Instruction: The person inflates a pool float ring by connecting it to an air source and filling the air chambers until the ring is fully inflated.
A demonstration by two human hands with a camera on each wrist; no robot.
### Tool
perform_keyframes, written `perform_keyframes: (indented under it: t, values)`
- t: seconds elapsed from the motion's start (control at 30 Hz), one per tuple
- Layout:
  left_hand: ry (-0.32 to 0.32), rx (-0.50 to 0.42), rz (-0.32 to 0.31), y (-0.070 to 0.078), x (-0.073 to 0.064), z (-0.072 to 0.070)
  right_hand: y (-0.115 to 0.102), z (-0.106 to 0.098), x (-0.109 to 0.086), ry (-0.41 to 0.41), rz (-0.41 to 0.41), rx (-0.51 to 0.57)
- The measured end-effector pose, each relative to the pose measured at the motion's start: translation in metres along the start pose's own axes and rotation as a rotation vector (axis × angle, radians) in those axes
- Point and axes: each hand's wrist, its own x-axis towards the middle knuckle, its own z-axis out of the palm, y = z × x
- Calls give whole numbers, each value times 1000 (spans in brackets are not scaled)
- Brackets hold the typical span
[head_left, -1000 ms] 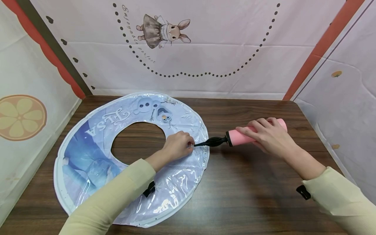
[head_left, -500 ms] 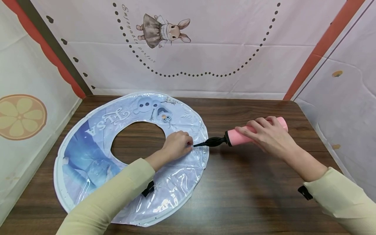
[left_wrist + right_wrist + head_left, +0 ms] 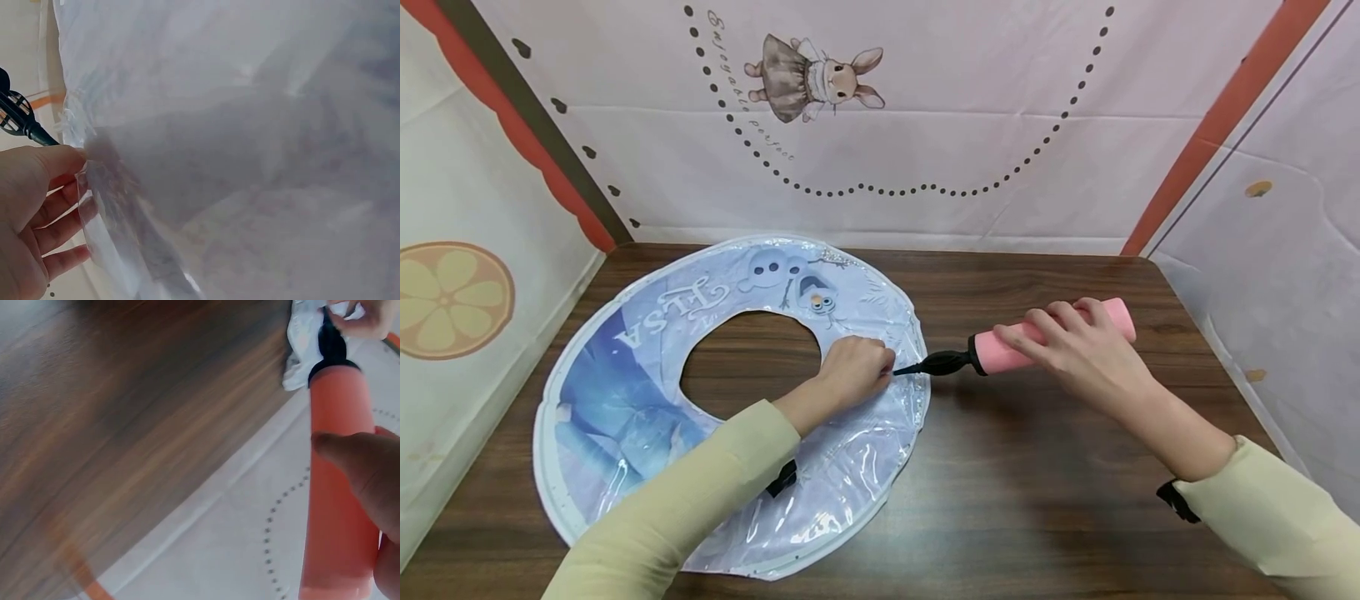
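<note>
While right hand (image 3: 1084, 346) grips one pink pump (image 3: 1006, 351), left hand (image 3: 856, 369) pinches one printed ring (image 3: 861, 454) beside one nozzle (image 3: 944, 362).

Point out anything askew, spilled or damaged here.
The rabbit print on the back sheet lies sideways, head to the right, as though hung turned. The swim ring looks wrinkled, but no damage or spill shows.

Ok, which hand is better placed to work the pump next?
Probably the right: the right hand grips the pink pump by its body, while the left hand pinches the inflatable ring beside the black nozzle.
</note>
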Motion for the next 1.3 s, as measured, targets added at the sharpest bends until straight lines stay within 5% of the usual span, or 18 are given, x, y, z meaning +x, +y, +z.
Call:
perform_keyframes:
  t: [0.47, 0.9, 1.3]
  values:
    - [-47, -10, -33, 2, 2, -4, -1, -5, 12, 51, -72, -84]
    - [-131, -105, -123, -3, -2, -2, -1, -1, 4, 11, -43, -37]
    - [-49, -156, -104, -4, -5, 1, 2, 2, 1, -7, -29, -8]
